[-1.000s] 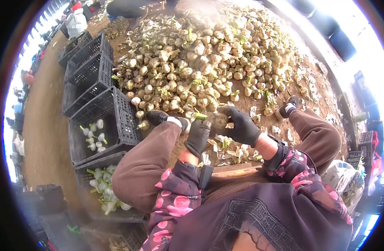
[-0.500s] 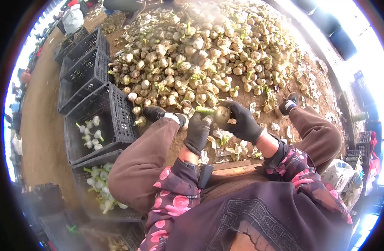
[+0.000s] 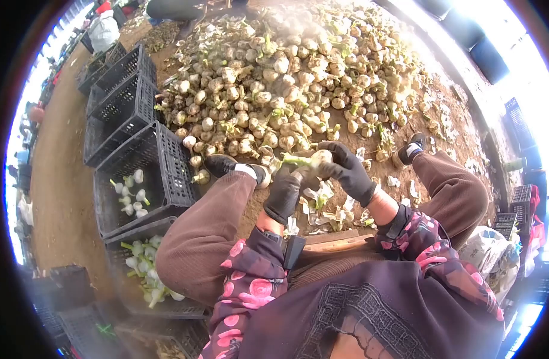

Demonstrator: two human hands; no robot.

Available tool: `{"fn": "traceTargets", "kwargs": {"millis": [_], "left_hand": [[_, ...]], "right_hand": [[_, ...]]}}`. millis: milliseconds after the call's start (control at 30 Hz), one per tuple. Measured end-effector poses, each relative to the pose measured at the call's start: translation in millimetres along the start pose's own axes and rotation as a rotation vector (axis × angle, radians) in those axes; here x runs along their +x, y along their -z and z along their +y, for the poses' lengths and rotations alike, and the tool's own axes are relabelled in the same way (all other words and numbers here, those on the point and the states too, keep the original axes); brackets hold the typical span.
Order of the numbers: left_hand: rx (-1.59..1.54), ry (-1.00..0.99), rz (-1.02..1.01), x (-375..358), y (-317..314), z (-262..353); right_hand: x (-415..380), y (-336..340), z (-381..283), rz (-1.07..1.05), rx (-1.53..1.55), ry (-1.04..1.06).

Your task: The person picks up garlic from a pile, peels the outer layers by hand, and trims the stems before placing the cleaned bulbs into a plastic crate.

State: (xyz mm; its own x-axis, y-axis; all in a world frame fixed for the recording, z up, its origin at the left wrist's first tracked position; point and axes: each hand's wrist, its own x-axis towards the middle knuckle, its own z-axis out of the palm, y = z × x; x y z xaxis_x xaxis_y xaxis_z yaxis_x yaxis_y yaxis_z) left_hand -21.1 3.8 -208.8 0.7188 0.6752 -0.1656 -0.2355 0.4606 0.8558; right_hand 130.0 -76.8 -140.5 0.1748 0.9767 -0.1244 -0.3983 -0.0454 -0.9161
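Note:
A garlic bulb (image 3: pixel 321 158) with a pale green stem pointing left is between my two dark-gloved hands, above the ground between my legs. My right hand (image 3: pixel 350 172) grips the bulb's right side with curled fingers. At the lower left, my left hand (image 3: pixel 286 192) is closed, thumb and fingers against the stem and the underside of the bulb. A loose husk hangs at the stem's left end. Part of the bulb is hidden by the fingers. Beyond my hands lies a large heap of untrimmed garlic (image 3: pixel 274 90).
On my left stands a row of black plastic crates; one crate (image 3: pixel 177 173) holds several white garlic bulbs, and a nearer one holds more cleaned garlic (image 3: pixel 146 269). Peeled husks (image 3: pixel 340 215) litter the soil. A white sack (image 3: pixel 487 251) lies at right. A person (image 3: pixel 104 30) is at far left.
The bulb has turned in my hands and looks whiter, with its outer skin pulled toward the stem end. My left fingers have shifted under the bulb and stem.

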Motion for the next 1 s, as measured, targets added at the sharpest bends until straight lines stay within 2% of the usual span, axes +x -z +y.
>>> {"fn": "traceTargets", "kwargs": {"millis": [33,100,133,167,200,233,267,300,333,367,400,467,500,567,600,633,700,733,767,833,867,900,967,1000], "left_hand": [[0.0,-0.001,-0.003,0.4,-3.1,4.1],[-0.1,-0.046,0.065,0.2,-8.7,12.1],[0.046,0.012,0.109,-5.5,-19.1,28.9],[0.047,0.012,0.11,-3.7,-18.5,25.6],[0.114,-0.092,0.117,-1.9,-16.4,19.0],[0.182,-0.194,0.125,-3.1,-18.4,19.8],[0.175,-0.078,0.157,-5.4,-17.7,22.9],[0.174,-0.079,0.158,-6.2,-20.6,25.2],[0.034,-0.081,0.14,-7.2,-25.9,27.4],[-0.104,-0.083,0.119,-7.8,-28.8,27.9],[-0.103,-0.084,0.116,-5.6,-25.0,23.3],[0.272,-0.157,0.157,-0.1,-16.3,15.2],[0.271,-0.156,0.156,1.2,-14.4,9.0],[0.319,-0.178,0.251,-0.9,-18.8,9.5],[0.36,-0.132,0.209,-4.3,-15.4,12.8],[0.36,-0.13,0.209,-6.5,-21.0,14.6],[0.393,-0.373,0.281,-6.5,-37.6,13.4],[0.631,-0.535,0.408,5.0,-37.6,7.8],[0.632,-0.532,0.4,4.1,-35.1,0.0],[0.111,-0.123,0.3,-6.3,-35.0,1.5],[0.127,-0.127,0.239,-0.3,-22.6,-7.3],[0.128,-0.124,0.242,-1.9,-17.9,-5.7],[0.012,0.144,0.223,-6.9,-18.9,12.3],[0.003,0.124,0.207,-8.3,-17.8,12.3]], "right_hand": [[-1.1,-3.7,1.4,-0.012,-0.063,0.149],[-3.9,-3.5,2.2,-0.021,-0.144,0.156],[-5.5,-3.8,0.8,-0.006,-0.499,0.266],[-6.3,-3.7,0.1,0.009,-0.854,0.373],[-6.2,0.2,5.9,0.03,-0.993,0.398],[-6.7,-1.3,10.7,0.029,-0.991,0.395],[-6.1,-4.7,14.8,0.03,-0.592,0.339],[-4.6,-6.5,17.1,0.031,-0.197,0.276],[-4.5,-1.4,13.1,0.116,-0.116,0.027],[-4.5,-1.7,13.2,0.116,-0.116,0.027],[-4.0,-2.6,12.3,0.144,-0.09,-0.044],[-1.7,-0.7,11.3,0.177,-0.037,-0.193],[-2.8,-2.5,11.8,0.179,-0.038,-0.194],[-5.1,-11.4,15.8,0.243,-0.287,-0.071],[2.6,-6.0,36.2,0.331,-0.397,0.055],[5.1,-11.3,34.2,0.332,-0.397,0.054],[9.9,-18.3,23.6,0.44,-0.244,-0.2],[16.3,-15.6,27.0,0.478,-0.083,-0.328],[14.9,-15.2,32.4,0.486,-0.079,-0.327],[16.2,-14.9,48.5,0.468,0.141,-0.268],[18.7,-12.7,56.0,0.476,0.304,-0.276],[17.1,-6.5,59.5,0.476,0.305,-0.28],[12.6,-0.7,53.8,0.413,-0.005,-0.302],[12.6,-1.7,54.0,0.444,0.065,-0.256]]}}
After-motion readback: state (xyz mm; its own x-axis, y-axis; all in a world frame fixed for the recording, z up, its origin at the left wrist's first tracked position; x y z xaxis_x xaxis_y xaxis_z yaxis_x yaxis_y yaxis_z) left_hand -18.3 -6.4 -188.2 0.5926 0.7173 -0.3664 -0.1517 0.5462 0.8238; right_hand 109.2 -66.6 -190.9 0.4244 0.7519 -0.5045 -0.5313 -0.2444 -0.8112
